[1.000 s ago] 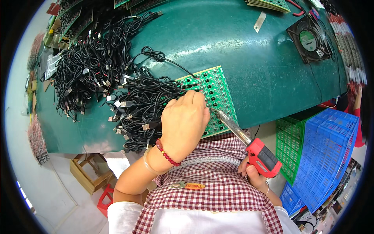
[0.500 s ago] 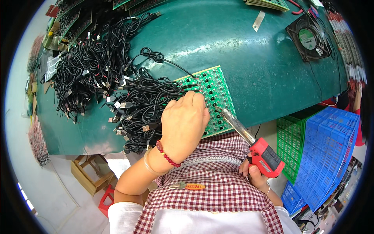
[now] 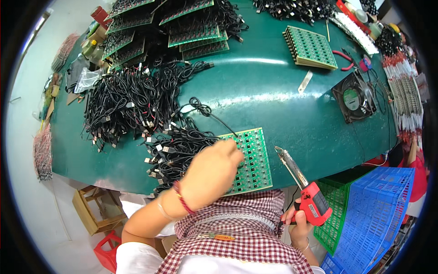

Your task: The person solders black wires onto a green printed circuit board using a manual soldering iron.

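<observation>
A green circuit board (image 3: 255, 162) with rows of small black parts lies at the table's near edge. My left hand (image 3: 212, 171) is over its left side, fingers pinched together; what they hold is hidden. My right hand (image 3: 299, 226) grips a red soldering gun (image 3: 315, 205). Its metal barrel slants up and left, and the tip stands just off the board's right edge. One black cable (image 3: 221, 121) runs onto the board's far edge. A bundle of black USB cables (image 3: 166, 155) lies left of the board, partly behind my left hand.
A larger cable heap (image 3: 132, 98) lies farther left, below stacked boards (image 3: 194, 36). Another board stack (image 3: 312, 48), a metal strip (image 3: 305, 82), red-handled pliers (image 3: 344, 59) and a black fan (image 3: 353, 97) are at far right. Blue (image 3: 378, 210) and green (image 3: 331, 214) crates stand beside the table.
The soldering gun's tip has moved off the board, past its right edge. My left hand has shifted slightly left and away across the board. The view has tilted toward the table's far side.
</observation>
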Demonstrator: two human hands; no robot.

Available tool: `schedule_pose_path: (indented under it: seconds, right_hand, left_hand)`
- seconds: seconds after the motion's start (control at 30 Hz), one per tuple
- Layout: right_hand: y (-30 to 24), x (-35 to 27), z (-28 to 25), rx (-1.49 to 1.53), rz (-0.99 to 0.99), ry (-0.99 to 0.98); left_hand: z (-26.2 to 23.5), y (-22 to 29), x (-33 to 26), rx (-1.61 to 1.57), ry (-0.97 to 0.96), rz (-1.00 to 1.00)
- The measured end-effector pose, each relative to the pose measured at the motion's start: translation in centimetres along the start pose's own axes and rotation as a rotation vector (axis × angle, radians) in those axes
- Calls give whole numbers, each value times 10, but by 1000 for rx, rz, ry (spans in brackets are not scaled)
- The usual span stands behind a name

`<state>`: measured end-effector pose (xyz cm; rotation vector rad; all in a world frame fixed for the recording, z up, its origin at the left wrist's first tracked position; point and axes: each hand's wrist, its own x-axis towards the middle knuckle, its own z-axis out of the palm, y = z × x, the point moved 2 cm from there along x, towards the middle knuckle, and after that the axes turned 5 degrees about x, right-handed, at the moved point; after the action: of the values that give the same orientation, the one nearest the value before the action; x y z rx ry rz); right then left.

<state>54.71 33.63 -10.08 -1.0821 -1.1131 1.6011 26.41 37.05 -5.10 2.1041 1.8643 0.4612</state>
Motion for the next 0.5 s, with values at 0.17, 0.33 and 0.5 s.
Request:
schedule_pose_path:
  seconds: [0.17, 0.33, 0.5]
  right_hand:
    - [-5, 2, -4, 94, -71, -10]
    - [-6, 2, 1, 27, -79, 85]
    - [-2, 6, 3, 38, -60, 90]
  left_hand:
    - [-51, -96, 50, 279, 354, -86]
    - [-30, -128, 55, 426, -10, -115]
    - [-64, -109, 49, 237, 172, -105]
